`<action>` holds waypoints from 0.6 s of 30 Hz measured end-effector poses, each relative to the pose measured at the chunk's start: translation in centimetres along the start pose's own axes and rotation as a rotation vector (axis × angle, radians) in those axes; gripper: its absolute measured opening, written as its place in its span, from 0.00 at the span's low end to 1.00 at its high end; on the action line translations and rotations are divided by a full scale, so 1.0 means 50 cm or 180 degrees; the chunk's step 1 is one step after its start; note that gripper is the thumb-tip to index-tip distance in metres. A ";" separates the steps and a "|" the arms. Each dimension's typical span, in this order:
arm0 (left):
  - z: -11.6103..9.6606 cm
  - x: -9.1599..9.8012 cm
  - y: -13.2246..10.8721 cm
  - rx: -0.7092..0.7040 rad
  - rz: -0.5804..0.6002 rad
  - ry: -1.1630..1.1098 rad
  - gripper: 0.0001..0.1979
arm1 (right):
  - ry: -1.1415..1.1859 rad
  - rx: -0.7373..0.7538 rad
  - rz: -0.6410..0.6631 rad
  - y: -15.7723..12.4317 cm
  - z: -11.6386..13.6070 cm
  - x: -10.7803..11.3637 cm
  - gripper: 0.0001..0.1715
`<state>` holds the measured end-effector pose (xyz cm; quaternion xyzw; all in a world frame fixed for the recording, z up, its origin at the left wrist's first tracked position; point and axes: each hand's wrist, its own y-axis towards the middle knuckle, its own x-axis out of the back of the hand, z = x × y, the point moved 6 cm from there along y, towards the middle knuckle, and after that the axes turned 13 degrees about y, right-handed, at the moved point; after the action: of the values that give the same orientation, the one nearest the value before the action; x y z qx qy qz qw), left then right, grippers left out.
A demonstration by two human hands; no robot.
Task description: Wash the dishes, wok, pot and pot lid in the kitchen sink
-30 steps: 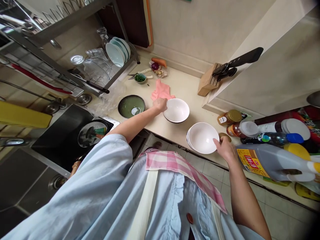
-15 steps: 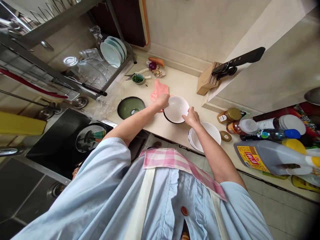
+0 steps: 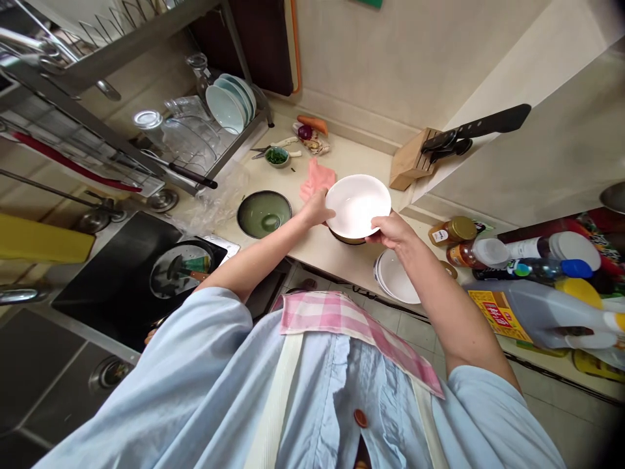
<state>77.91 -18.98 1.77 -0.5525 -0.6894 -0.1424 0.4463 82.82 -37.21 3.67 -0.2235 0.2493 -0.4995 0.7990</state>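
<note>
My left hand [image 3: 316, 208] and right hand [image 3: 393, 229] pinch a white bowl [image 3: 359, 203] over the tabletop [image 3: 359, 151], with a green bowl [image 3: 258, 212] to the left, a pink cloth [image 3: 318, 176] just behind, and my right arm [image 3: 442, 296] partly hiding other bowls [image 3: 395, 275].

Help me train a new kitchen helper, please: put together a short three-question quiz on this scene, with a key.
1. Multiple choice: What are the left hand and the right hand both holding?
A) a pink cloth
B) a white bowl
C) a jar

2. True or false: The knives are slotted into a wooden block.

3. Short answer: What colour is the food in the small bowl, farther back on the counter than the larger green bowl?

Key:
1. B
2. True
3. Green
</note>
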 end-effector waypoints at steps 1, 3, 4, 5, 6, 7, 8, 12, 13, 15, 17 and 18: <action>-0.007 0.009 -0.001 -0.0159 -0.0135 0.0426 0.38 | -0.0067 -0.0001 0.0014 -0.003 -0.002 -0.009 0.39; -0.018 0.025 0.004 -0.0341 -0.0216 0.1012 0.44 | -0.0232 -0.0030 0.0127 -0.008 -0.008 -0.027 0.38; -0.022 0.033 0.009 -0.0385 -0.0213 0.1219 0.42 | -0.0307 -0.0059 0.0198 -0.011 -0.012 -0.036 0.37; -0.023 0.041 0.014 -0.0358 -0.0207 0.1369 0.38 | -0.0363 -0.0094 0.0264 -0.013 -0.016 -0.044 0.37; -0.023 0.051 0.019 -0.0293 -0.0232 0.1465 0.33 | -0.0398 -0.0129 0.0313 -0.016 -0.019 -0.052 0.36; -0.023 0.061 0.023 -0.0226 -0.0288 0.1516 0.28 | -0.0411 -0.0158 0.0343 -0.019 -0.021 -0.058 0.36; -0.022 0.069 0.024 -0.0165 -0.0365 0.1533 0.25 | -0.0411 -0.0169 0.0348 -0.021 -0.021 -0.064 0.36; -0.014 0.072 0.006 -0.0084 -0.0516 0.1399 0.24 | -0.0452 -0.0044 0.0278 -0.021 -0.016 -0.074 0.37; -0.010 0.068 0.000 -0.0110 -0.0549 0.1317 0.26 | -0.0477 0.0019 0.0269 -0.019 -0.015 -0.075 0.38; 0.000 0.065 -0.007 -0.0214 -0.0632 0.1062 0.31 | -0.0511 0.0140 0.0253 -0.015 -0.012 -0.080 0.39; 0.017 0.072 -0.006 -0.0382 -0.0706 0.0649 0.32 | -0.0507 0.0146 0.0189 -0.010 -0.011 -0.085 0.39; 0.032 0.081 -0.004 -0.0451 -0.0755 0.0366 0.30 | -0.0485 0.0115 0.0154 -0.007 -0.011 -0.090 0.40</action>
<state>77.03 -15.39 4.10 -0.4882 -0.7113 -0.2739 0.4250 80.56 -33.32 4.23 -0.2403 0.1841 -0.4661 0.8313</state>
